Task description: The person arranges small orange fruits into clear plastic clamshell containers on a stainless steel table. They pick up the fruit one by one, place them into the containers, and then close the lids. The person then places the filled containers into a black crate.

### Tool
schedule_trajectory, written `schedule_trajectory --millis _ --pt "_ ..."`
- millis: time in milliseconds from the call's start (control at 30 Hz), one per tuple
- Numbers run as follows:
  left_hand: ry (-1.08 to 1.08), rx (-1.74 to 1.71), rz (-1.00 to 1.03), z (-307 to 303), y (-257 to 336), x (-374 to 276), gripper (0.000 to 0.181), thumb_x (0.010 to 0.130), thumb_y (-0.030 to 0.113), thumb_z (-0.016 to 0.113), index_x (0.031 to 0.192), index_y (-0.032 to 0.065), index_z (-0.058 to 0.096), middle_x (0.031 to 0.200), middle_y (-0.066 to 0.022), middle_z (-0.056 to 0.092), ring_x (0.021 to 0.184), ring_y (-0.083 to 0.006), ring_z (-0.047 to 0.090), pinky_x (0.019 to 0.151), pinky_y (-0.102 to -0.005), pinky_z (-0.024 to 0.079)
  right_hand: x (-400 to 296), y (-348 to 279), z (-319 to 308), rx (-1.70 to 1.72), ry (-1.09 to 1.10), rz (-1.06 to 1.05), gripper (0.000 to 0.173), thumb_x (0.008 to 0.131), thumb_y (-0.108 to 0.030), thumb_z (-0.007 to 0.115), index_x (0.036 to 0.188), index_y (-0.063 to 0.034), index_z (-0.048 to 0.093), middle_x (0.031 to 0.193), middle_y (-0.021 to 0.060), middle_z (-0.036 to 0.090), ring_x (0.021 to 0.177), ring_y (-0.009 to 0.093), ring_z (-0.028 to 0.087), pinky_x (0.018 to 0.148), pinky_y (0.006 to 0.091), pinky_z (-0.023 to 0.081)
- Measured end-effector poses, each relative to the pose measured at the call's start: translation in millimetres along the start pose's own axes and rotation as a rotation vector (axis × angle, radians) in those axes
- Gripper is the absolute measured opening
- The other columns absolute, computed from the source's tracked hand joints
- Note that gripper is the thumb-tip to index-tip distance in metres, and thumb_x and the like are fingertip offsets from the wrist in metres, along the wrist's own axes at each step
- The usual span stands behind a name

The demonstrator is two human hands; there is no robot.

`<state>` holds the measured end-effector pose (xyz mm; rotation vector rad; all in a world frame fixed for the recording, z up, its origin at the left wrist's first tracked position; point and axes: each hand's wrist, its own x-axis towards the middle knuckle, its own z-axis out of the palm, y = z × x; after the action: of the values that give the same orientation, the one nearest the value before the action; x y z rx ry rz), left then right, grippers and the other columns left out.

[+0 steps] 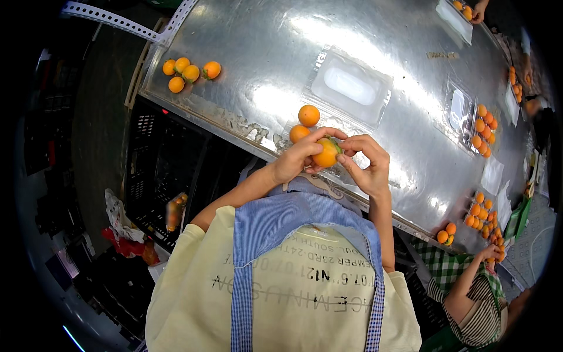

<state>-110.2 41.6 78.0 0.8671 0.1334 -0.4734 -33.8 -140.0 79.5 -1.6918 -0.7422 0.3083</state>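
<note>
My left hand (pixel 295 159) holds an orange persimmon (pixel 324 154) over the near edge of the metal table. The fingertips and thumb of my right hand (pixel 367 163) pinch the green calyx (pixel 335 145) on the fruit's right side. Just beyond my hands lies an opened clear plastic clamshell, its lid (pixel 352 86) spread away from me. Two persimmons, one farther off (pixel 309 115) and one nearer (pixel 299 133), sit at the left of its moulded base (pixel 335 124). My hands partly hide that base.
Several loose persimmons (pixel 182 72) lie at the table's left end, below a perforated metal post (pixel 176 22). A black plastic crate (pixel 154 132) stands below the left edge. On the right are another filled clamshell (pixel 484 132) and a co-worker's hand (pixel 490 253) at more fruit.
</note>
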Motion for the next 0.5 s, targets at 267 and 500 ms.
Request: schedule_trajectory --millis 267,500 --pt "0.041 -0.100 0.128 10 -3 6 0.054 0.094 0.025 0.036 0.141 0.0015 0.025 0.124 -0.0159 0.045 0.101 -0.0216 0.057 0.082 -0.0341 0.051 -6 15 7 0.082 0.089 0.077 0.036 0.074 -0.007 0.074 0.107 -0.0010 0.062 0.099 0.0109 0.060 0.077 0.014 0.059 0.064 0.0256 0.050" --pt "0.175 0.082 0.194 8 -12 12 0.040 0.099 0.021 0.039 0.135 0.0059 0.030 0.128 -0.0158 0.041 0.112 -0.0274 0.054 0.094 -0.0383 0.049 -11 16 31 -0.007 0.140 0.099 0.061 0.068 -0.011 0.080 0.118 -0.0022 0.047 0.112 0.0104 0.053 0.092 0.018 0.058 0.068 0.0270 0.052"
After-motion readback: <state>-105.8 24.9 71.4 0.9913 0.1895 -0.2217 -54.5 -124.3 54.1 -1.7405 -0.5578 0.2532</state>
